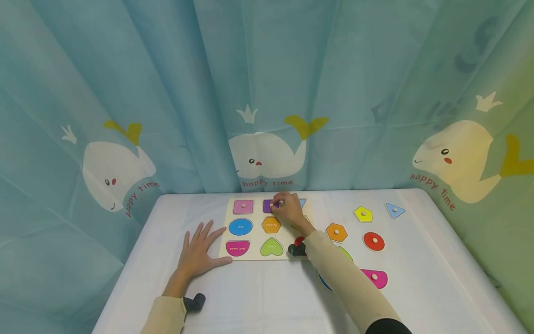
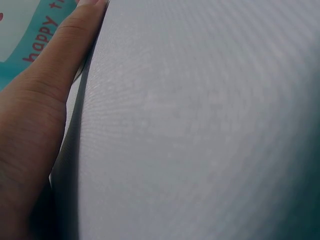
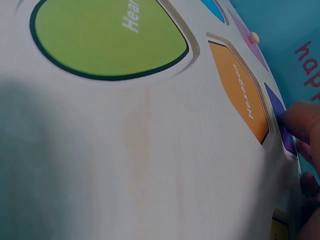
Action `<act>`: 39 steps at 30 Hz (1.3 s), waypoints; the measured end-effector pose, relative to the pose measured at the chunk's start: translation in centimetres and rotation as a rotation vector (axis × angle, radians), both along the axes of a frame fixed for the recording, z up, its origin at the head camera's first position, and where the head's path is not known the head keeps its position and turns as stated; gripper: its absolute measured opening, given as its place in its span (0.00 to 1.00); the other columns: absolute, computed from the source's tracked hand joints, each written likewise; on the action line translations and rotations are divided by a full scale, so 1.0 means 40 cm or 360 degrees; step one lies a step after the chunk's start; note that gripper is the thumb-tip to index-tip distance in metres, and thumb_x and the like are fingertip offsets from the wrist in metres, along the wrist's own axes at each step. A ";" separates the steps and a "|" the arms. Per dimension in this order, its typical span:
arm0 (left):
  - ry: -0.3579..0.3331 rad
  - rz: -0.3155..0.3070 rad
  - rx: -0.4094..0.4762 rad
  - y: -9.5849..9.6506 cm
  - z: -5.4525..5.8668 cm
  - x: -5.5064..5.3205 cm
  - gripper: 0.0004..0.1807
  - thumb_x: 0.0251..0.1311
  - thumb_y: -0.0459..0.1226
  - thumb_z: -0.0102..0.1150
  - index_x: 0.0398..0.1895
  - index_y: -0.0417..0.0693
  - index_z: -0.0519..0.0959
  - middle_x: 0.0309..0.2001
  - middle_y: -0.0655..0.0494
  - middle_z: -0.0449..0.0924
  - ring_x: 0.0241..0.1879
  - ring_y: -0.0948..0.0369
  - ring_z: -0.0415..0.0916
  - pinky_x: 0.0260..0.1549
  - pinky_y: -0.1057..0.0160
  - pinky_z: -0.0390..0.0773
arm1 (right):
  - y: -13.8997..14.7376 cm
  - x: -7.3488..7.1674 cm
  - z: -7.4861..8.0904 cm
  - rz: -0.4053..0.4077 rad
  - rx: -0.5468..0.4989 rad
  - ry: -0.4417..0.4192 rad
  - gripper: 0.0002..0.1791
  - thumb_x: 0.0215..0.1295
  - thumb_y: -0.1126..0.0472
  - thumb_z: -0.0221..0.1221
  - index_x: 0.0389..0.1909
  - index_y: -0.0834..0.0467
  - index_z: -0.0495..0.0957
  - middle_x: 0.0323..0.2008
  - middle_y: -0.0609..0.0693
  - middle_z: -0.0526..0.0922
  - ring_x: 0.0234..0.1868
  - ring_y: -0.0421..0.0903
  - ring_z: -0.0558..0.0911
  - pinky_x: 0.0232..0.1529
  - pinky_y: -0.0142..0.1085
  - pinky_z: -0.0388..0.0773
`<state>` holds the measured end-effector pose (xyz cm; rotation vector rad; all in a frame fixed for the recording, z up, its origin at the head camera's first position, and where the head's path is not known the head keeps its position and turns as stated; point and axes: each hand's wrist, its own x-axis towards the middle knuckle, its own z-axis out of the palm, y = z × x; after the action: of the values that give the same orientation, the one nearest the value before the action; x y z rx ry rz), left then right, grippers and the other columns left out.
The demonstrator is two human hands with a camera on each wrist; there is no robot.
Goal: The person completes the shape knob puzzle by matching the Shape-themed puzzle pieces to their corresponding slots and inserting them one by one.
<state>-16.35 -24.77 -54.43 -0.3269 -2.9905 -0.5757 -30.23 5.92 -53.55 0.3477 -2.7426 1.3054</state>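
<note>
A cream shape-puzzle board lies on the white table. My right hand reaches over its far row, with thumb and fingertips pinching at the purple puzzle piece, which sits at the top middle slot and is partly covered by the fingers. In the right wrist view those fingertips touch the purple piece beside the orange hexagon recess. My left hand lies spread on the table, its fingertips and thumb at the board's left edge. To its right, a pink knobbed piece fills the top left slot.
Loose knobbed pieces lie right of the board: a yellow pentagon, blue triangle, orange hexagon, red circle and magenta half round. My right sleeve partly hides green and blue pieces. A curtain hangs behind the table.
</note>
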 end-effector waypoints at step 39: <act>-0.0016 -0.0005 0.0023 -0.005 -0.010 -0.005 0.52 0.43 0.68 0.71 0.75 0.63 0.70 0.80 0.44 0.54 0.79 0.37 0.44 0.69 0.23 0.38 | 0.084 0.005 0.049 0.0248 0.0076 0.0062 0.25 0.65 0.60 0.70 0.61 0.63 0.79 0.58 0.60 0.82 0.51 0.57 0.82 0.56 0.50 0.80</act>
<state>-16.55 -24.97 -54.83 -0.3288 -2.9943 -0.6011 -30.01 9.28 -51.59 0.5948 -2.7663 1.2526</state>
